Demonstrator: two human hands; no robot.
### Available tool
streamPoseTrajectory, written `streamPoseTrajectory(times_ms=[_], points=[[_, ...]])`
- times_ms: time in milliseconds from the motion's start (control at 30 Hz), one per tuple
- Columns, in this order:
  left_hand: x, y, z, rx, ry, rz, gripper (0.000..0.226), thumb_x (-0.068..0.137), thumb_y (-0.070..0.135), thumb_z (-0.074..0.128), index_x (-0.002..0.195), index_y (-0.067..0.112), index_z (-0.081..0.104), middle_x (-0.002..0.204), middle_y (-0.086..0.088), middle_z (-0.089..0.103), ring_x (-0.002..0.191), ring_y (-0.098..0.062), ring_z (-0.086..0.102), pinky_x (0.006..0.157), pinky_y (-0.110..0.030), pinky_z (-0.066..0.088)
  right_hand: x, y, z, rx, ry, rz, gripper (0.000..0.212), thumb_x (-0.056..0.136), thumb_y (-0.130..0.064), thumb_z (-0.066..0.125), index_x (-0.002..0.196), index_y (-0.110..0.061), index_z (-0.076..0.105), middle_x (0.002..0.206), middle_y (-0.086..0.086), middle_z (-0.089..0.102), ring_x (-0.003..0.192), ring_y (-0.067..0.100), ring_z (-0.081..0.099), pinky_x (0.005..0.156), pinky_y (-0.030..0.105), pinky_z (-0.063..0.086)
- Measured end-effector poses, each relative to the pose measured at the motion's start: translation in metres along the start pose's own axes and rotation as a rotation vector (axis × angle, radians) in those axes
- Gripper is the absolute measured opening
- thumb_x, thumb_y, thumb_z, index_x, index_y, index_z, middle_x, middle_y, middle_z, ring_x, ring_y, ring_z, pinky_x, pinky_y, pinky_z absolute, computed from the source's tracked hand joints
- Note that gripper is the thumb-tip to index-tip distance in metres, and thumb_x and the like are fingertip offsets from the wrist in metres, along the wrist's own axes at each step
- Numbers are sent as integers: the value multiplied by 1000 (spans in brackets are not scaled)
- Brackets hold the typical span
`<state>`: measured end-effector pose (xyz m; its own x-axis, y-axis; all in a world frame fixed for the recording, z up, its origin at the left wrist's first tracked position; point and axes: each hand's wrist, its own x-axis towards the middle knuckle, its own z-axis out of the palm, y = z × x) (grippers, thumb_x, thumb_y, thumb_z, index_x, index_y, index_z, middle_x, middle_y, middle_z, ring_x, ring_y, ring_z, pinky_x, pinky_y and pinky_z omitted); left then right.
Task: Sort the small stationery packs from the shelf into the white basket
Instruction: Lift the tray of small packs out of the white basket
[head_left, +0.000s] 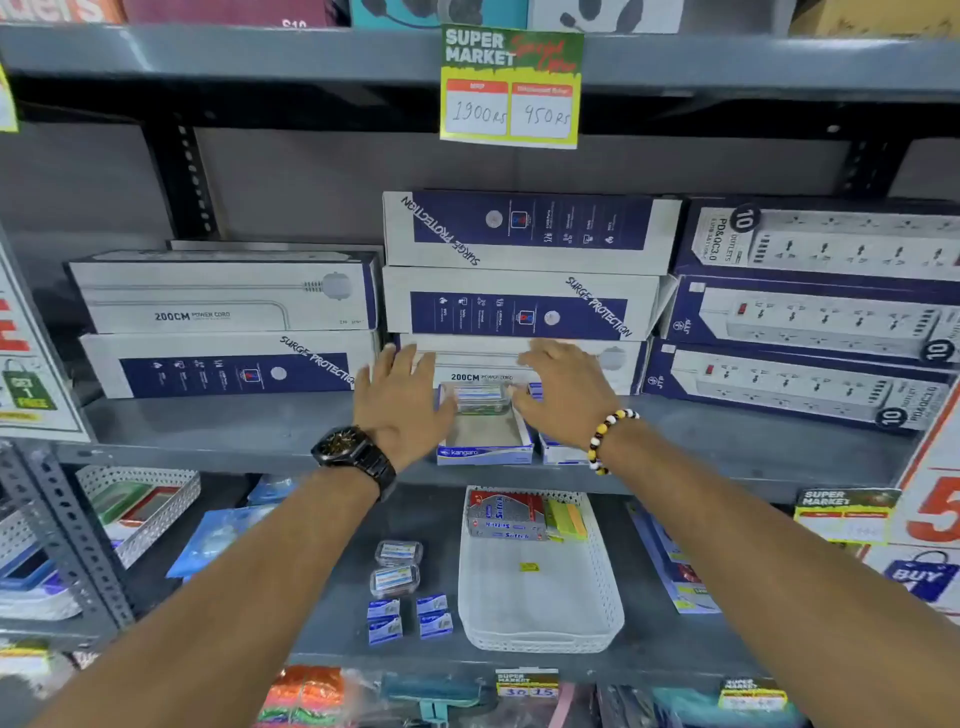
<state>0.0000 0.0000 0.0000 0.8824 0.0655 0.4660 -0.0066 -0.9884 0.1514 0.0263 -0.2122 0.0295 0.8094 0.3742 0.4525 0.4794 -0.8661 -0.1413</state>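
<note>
Stacked power-strip boxes (519, 312) crowd the shelf (208, 421) behind an open Kangaro carton (485, 441); left hand (402, 400) and right hand (563, 392) flank its clear pack (480, 400), fingers spread, gripping nothing.

White perforated basket (540, 613), grey shelf (260, 421)

Even, fairly bright indoor light, soft shadows under the shelves — slight blur throughout, wide-angle bowing at edges.
</note>
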Motion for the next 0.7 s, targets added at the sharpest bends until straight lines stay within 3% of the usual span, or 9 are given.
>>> streamPoseTrajectory(times_ms=[67, 133, 233, 300, 400, 467, 533, 600, 700], points=[[-4, 1, 0, -40, -24, -9, 65, 94, 53, 53, 145, 15, 44, 153, -9, 45, 144, -34, 34, 115, -52, 32, -1, -1, 4, -14, -51, -10, 30, 82, -45, 52, 96, -22, 65, 112, 2, 63, 108, 28, 53, 91, 40, 43], [-6, -1, -1, -87, -68, -18, 63, 90, 51, 59, 140, 14, 48, 145, -9, 52, 134, -34, 44, 109, -49, 39, -2, -2, 6, -48, -125, 35, 24, 78, -46, 56, 77, -23, 63, 95, 0, 63, 94, 25, 55, 81, 37, 45], [-5, -3, -7, -74, -179, -30, 47, 88, 48, 61, 121, 14, 62, 128, -8, 60, 115, -33, 54, 96, -43, 47, 1, -2, 13, -61, -173, 85, 29, 72, -48, 58, 65, -21, 62, 81, 1, 59, 87, 26, 56, 82, 37, 48], [-5, -2, -9, -71, -224, -62, 34, 86, 45, 60, 94, 14, 70, 109, -8, 64, 92, -29, 57, 79, -36, 48, 3, -2, 16, -71, -182, 85, 31, 67, -50, 55, 52, -23, 50, 71, 0, 50, 91, 32, 58, 93, 40, 46], [-5, -1, -8, -126, -234, -115, 30, 79, 39, 64, 63, 13, 61, 82, -7, 63, 74, -26, 57, 65, -32, 43, 7, 1, 23, -32, -217, 100, 30, 61, -50, 52, 47, -25, 44, 78, 2, 56, 109, 33, 55, 109, 45, 34], [-8, -2, -13, -162, -221, -139, 29, 74, 37, 68, 61, 13, 60, 75, -5, 63, 73, -27, 60, 63, -31, 44, 4, 1, 23, 12, -237, 125, 28, 59, -50, 52, 48, -24, 47, 94, 7, 66, 119, 28, 51, 110, 44, 32], [-15, -6, -21, -186, -234, -150, 29, 72, 37, 68, 60, 12, 59, 70, -3, 62, 68, -26, 59, 59, -29, 41, -6, -5, 16, 76, -220, 169, 28, 59, -48, 54, 50, -22, 52, 93, 9, 67, 115, 25, 53, 109, 42, 35], [-28, -7, -33, -199, -274, -137, 33, 69, 40, 65, 57, 10, 57, 65, -1, 59, 62, -24, 56, 53, -27, 33, -23, -13, 5, 143, -207, 209, 28, 64, -39, 61, 55, -13, 61, 94, 13, 67, 110, 27, 55, 113, 29, 27], [-54, -6, -54, -168, -267, -94, 42, 61, 51, 54, 62, 11, 66, 79, -2, 66, 71, -27, 60, 56, -29, 37, -54, -30, -17, 169, -182, 170, 26, 75, -28, 64, 65, -4, 69, 104, 18, 66, 113, 31, 52, 101, 15, 18]])
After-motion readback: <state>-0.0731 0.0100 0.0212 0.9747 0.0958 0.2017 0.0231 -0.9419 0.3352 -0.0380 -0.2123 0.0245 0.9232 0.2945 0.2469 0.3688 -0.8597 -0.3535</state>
